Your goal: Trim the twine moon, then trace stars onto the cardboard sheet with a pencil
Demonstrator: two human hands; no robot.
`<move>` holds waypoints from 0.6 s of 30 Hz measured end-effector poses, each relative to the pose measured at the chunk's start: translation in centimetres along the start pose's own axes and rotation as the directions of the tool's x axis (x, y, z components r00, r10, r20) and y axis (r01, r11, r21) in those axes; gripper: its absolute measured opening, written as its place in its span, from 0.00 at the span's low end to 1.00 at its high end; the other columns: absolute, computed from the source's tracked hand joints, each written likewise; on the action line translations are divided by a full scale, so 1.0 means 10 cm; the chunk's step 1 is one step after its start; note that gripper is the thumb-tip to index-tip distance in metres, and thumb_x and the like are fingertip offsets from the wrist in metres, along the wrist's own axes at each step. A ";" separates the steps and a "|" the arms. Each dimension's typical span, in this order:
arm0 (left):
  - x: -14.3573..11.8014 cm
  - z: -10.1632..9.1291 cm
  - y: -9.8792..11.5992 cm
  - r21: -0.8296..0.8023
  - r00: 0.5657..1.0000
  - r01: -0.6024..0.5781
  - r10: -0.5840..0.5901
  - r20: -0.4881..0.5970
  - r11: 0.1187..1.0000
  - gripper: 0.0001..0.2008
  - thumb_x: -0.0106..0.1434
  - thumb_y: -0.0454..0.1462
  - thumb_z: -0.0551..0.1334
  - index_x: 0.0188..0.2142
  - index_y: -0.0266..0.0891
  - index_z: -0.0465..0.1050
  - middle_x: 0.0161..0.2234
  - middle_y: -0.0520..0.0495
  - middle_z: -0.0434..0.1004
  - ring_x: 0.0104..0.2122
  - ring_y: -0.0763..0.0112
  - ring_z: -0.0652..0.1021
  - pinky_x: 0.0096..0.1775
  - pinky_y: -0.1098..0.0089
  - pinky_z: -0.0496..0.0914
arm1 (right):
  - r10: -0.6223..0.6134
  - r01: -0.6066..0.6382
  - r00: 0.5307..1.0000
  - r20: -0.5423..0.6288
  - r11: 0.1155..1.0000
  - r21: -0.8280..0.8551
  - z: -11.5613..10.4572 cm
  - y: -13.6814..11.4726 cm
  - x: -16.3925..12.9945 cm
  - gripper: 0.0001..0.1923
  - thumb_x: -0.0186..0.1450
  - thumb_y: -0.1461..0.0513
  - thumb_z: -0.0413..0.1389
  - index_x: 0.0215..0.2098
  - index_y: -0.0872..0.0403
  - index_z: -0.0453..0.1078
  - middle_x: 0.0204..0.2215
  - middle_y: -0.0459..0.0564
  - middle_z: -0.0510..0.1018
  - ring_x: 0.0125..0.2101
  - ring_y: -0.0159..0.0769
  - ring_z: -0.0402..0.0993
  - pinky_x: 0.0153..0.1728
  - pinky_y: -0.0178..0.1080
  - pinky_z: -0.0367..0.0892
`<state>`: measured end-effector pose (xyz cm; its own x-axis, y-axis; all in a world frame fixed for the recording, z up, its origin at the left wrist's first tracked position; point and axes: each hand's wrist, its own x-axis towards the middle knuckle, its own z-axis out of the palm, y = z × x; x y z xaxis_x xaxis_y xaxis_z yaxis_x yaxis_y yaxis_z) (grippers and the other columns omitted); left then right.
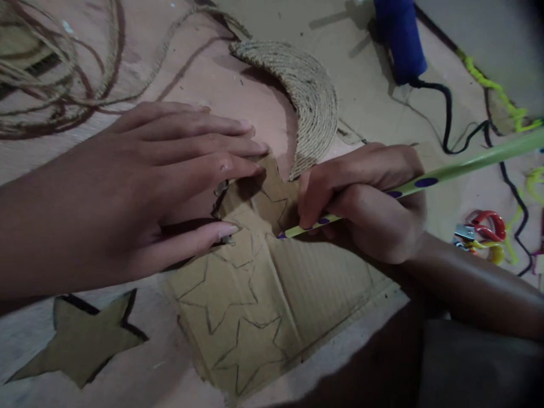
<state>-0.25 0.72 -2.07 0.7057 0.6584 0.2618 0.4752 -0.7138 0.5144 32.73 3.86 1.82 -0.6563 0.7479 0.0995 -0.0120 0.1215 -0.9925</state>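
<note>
My right hand (365, 198) is closed round a long yellow-green pencil (463, 164) with purple dots. Its dark tip rests on a creased piece of brown cardboard (327, 283). Several stars are outlined in dark lines on this cardboard, among them one star outline (255, 351) near its lower edge. My left hand (170, 175) lies flat with fingers stretched out, fingertips on the cardboard's upper left part, and grips nothing. A cut-out cardboard star (85, 340) with dark edges lies at the lower left, apart from both hands.
A crescent wrapped in twine (314, 102) lies beyond the hands, its loose twine (165, 51) leading to a coil at upper left. On the right are a blue tool (399, 39) with a black cord (448, 113), red-handled scissors (488, 226) and yellow yarn (493, 85).
</note>
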 end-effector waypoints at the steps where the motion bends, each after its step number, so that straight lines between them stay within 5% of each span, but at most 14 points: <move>1: 0.01 0.00 0.01 -0.004 1.000 0.002 -0.002 0.002 1.000 0.30 0.93 0.54 0.64 0.88 0.57 0.73 0.90 0.58 0.72 0.90 0.39 0.74 0.94 0.31 0.61 | 0.002 -0.002 1.000 -0.006 1.000 -0.021 -0.01 -0.01 0.00 0.17 0.74 0.72 0.63 0.28 0.53 0.81 0.22 0.41 0.80 0.21 0.27 0.71 0.23 0.34 0.61; 12: 0.01 -0.01 0.01 0.123 1.000 -0.011 0.013 -0.012 0.992 0.28 0.94 0.58 0.58 0.81 0.51 0.76 0.90 0.55 0.75 0.88 0.44 0.78 0.90 0.33 0.69 | -0.015 0.014 0.999 -0.033 0.999 -0.033 -0.03 0.01 0.01 0.17 0.73 0.72 0.65 0.27 0.54 0.80 0.20 0.42 0.78 0.20 0.27 0.69 0.24 0.35 0.58; 18: 0.02 -0.01 0.00 0.118 0.999 -0.034 0.036 -0.014 0.992 0.28 0.94 0.58 0.59 0.80 0.48 0.78 0.89 0.49 0.76 0.88 0.39 0.78 0.88 0.28 0.70 | 0.160 -0.154 0.980 -0.121 0.986 0.055 -0.01 -0.10 0.01 0.16 0.72 0.68 0.63 0.26 0.53 0.82 0.20 0.45 0.79 0.19 0.31 0.66 0.19 0.39 0.52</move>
<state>-0.18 0.92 -1.95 0.7149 0.6356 0.2914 0.5094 -0.7590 0.4056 32.77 3.92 2.86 -0.5540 0.8309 -0.0528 0.0479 -0.0315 -0.9984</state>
